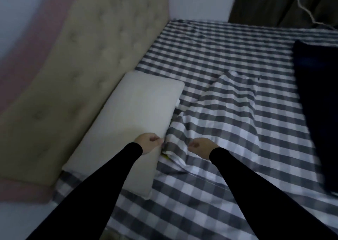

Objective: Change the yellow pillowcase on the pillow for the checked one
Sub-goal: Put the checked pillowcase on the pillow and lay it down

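A bare white pillow (131,122) lies along the headboard on the left of the bed. Beside its right edge lies the checked pillowcase (219,115), grey and white, rumpled on the matching sheet. My left hand (149,142) is over the pillow's near right edge, fingers curled and pinching the edge of the checked pillowcase. My right hand (200,147) is a little to the right, fingers curled on the same fabric. A small bit of yellow cloth (165,156) peeks out under the checked fabric between my hands.
A beige tufted headboard (82,71) runs along the left. The checked bed sheet (228,43) covers the mattress. A dark folded blanket (318,102) lies at the right edge. A dark curtain (274,3) and a white cord (303,7) hang behind.
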{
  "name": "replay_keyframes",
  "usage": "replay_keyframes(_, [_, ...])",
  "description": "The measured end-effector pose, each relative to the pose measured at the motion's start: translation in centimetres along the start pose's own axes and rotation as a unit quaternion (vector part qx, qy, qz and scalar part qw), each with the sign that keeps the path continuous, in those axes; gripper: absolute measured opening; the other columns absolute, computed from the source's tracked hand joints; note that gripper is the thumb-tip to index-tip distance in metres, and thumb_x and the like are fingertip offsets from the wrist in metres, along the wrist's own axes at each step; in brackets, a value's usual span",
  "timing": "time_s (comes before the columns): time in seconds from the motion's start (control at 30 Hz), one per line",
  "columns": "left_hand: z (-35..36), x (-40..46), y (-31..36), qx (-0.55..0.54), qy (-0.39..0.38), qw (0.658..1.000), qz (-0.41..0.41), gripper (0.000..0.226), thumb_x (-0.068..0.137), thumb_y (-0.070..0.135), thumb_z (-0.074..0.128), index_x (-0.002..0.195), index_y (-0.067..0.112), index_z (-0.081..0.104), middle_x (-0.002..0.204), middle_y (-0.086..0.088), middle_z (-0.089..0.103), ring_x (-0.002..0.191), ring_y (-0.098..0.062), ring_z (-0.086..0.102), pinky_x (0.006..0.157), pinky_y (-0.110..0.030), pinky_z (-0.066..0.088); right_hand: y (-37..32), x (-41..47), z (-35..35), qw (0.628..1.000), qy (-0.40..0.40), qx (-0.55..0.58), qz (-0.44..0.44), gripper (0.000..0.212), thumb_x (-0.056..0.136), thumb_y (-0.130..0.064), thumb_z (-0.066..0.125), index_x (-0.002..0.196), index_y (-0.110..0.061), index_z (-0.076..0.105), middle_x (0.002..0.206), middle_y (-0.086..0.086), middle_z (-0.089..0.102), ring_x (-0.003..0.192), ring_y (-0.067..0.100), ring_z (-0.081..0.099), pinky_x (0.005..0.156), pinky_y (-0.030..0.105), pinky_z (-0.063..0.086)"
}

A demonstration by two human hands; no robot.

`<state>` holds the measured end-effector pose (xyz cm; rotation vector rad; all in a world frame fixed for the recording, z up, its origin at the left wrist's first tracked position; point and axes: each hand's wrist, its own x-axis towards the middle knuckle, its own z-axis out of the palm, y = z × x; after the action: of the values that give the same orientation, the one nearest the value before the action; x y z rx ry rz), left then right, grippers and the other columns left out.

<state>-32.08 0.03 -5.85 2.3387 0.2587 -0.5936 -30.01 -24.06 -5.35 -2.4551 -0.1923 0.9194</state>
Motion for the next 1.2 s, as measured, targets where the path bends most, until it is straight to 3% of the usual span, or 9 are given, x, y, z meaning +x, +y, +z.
replay_keyframes(0.1, [-2.8,2.1,-2.4,-0.011,0.027,0.999,-0.022,0.039,0.092,0.044,0.056,0.105,0.009,0.068,0.105,-0.007,0.068,0.099,-0.024,0.062,0.091,-0.034,0.046,-2.6,3.5,0.7,1.0,0.018,0.021,-0.003,0.033,0.093,-0.037,0.053,0.114,-0.014,0.064,0.119,0.006,0.062,0.109,0.023,0.057,0.093,0.032,0.046])
replay_keyframes(0.33, [-8.8,10.0,-7.8,-0.041,0.122,0.99,-0.053,0.024,0.088,0.036,0.064,0.093,0.014,0.07,0.092,-0.004,0.068,0.092,-0.025,0.065,0.078,-0.028,0.047,-6.7,13.2,1.2,0.985,0.074,0.148,0.042,0.028,0.092,-0.03,0.056,0.115,-0.015,0.063,0.112,0.005,0.065,0.093,0.019,0.06,0.081,0.031,0.05])
replay_keyframes(0.47, [-12.3,15.2,-9.5,-0.034,0.201,0.976,-0.072,0.033,0.084,0.042,0.067,0.105,0.016,0.069,0.115,-0.011,0.059,0.104,-0.028,0.059,0.095,-0.036,0.048,-7.6,18.5,0.5,0.962,0.104,0.24,0.076,0.045,0.091,-0.035,0.059,0.129,-0.013,0.052,0.121,0.007,0.059,0.102,0.021,0.058,0.091,0.029,0.044])
replay_keyframes(0.6, [-14.8,19.8,-10.0,0.02,0.23,0.965,-0.122,0.061,0.078,0.058,0.066,0.129,0.028,0.052,0.139,-0.01,0.039,0.127,-0.033,0.037,0.105,-0.044,0.035,-7.2,23.6,0.2,0.92,0.114,0.356,0.113,0.099,0.06,-0.074,0.068,0.138,-0.02,0.043,0.131,0.004,0.055,0.111,0.025,0.058,0.095,0.045,0.051])
replay_keyframes(0.77, [-17.1,23.0,-11.5,0.002,0.172,0.965,-0.2,0.122,0.047,0.084,0.067,0.148,0.037,0.019,0.154,-0.007,0.023,0.137,-0.036,0.027,0.111,-0.058,0.019,-7.8,26.9,0.4,0.889,0.117,0.416,0.153,0.101,0.074,-0.059,0.07,0.151,-0.024,0.015,0.152,0.006,0.033,0.133,0.03,0.04,0.108,0.047,0.038])
replay_keyframes(0.93, [-17.3,23.9,-13.0,-0.063,0.131,0.965,-0.217,0.152,0.018,0.095,0.061,0.148,0.04,0.006,0.153,-0.004,0.03,0.135,-0.034,0.037,0.112,-0.054,0.027,-7.2,28.1,1.8,0.861,0.118,0.47,0.154,0.106,0.069,-0.061,0.072,0.151,-0.032,0.012,0.152,0.002,0.032,0.132,0.029,0.041,0.109,0.048,0.037])
replay_keyframes(1.0, [-17.3,23.4,-12.6,-0.101,0.141,0.962,-0.211,0.151,0.021,0.093,0.065,0.149,0.039,0.006,0.151,-0.001,0.036,0.132,-0.031,0.042,0.111,-0.05,0.032,-7.1,27.9,1.9,0.852,0.118,0.49,0.14,0.115,0.059,-0.066,0.077,0.15,-0.033,0.014,0.15,-0.002,0.035,0.13,0.026,0.044,0.108,0.048,0.039])
replay_keyframes(1.1, [-17.6,22.1,-11.5,-0.174,0.167,0.95,-0.197,0.135,0.044,0.077,0.076,0.151,0.032,0.007,0.152,-0.002,0.035,0.132,-0.029,0.043,0.109,-0.043,0.035,-6.9,27.2,1.9,0.839,0.119,0.518,0.112,0.135,0.035,-0.076,0.08,0.149,-0.033,0.021,0.146,-0.004,0.043,0.125,0.023,0.05,0.105,0.046,0.043])
replay_keyframes(1.2, [-18.8,20.5,-10.3,-0.199,0.188,0.938,-0.211,0.132,0.049,0.072,0.077,0.152,0.016,0.017,0.152,-0.008,0.036,0.132,-0.031,0.044,0.106,-0.043,0.037,-6.3,25.7,2.2,0.844,0.135,0.512,0.092,0.131,0.036,-0.074,0.079,0.147,-0.026,0.027,0.139,-0.004,0.049,0.122,0.022,0.053,0.105,0.045,0.044])
